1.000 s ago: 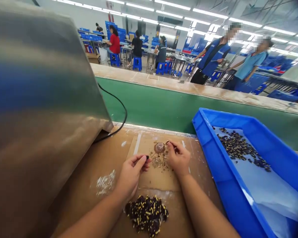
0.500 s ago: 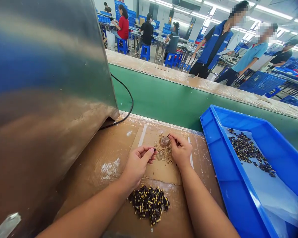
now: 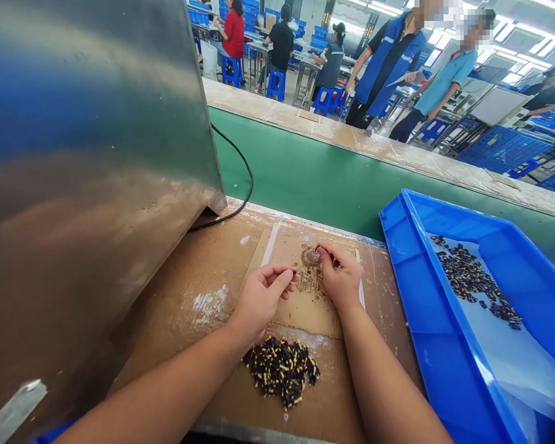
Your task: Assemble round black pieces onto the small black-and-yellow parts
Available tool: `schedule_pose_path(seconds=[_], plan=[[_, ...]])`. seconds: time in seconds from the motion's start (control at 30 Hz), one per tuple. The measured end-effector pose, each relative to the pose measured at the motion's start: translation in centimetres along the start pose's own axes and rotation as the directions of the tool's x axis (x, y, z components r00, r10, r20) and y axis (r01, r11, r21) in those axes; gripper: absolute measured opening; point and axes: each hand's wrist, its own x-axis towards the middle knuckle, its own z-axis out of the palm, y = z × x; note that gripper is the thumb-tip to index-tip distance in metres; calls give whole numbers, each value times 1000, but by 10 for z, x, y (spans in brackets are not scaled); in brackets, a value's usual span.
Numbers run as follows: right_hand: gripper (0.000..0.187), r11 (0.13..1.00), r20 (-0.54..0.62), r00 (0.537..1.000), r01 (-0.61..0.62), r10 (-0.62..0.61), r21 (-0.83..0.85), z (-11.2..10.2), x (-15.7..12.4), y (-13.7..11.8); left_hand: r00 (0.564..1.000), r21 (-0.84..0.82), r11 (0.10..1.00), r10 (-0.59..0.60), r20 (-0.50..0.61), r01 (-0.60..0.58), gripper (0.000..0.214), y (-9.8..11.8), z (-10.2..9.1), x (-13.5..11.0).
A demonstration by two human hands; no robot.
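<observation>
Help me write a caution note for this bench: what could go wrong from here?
The small dark piece pinched in the left hand might slip and be hard to spot among brown specks on the cardboard.
The loose dark-and-yellow pile lies between the forearms, so a sweep could scatter it.
The right hand is close by the round brown patch, which, if wet, may soil its fingers.

A smooth, glossy metal housing (image 3: 102, 148) throws back soft reflections beside a surface (image 3: 180, 290) faced in shiny, scuffed brown cardboard, topped by a matt cardboard pad (image 3: 308, 317) and rough-textured pile of pieces (image 3: 284, 370); nearby, a glossy blue plastic bin (image 3: 439, 357) holds thin whitish sheeting (image 3: 504, 357).
</observation>
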Motion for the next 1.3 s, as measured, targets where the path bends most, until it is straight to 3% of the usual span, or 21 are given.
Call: schedule_pose_path(seconds=[0.97,1.3], plan=[[19,1000,-31,1000,7,-7,-11,2,1,-3,1000,32,999,14,20,-15,25,0,0,0],[22,991,-122,984,-130,131,12,-1,-2,-6,1000,-38,999,-1,18,2,30,1,-1,0]])
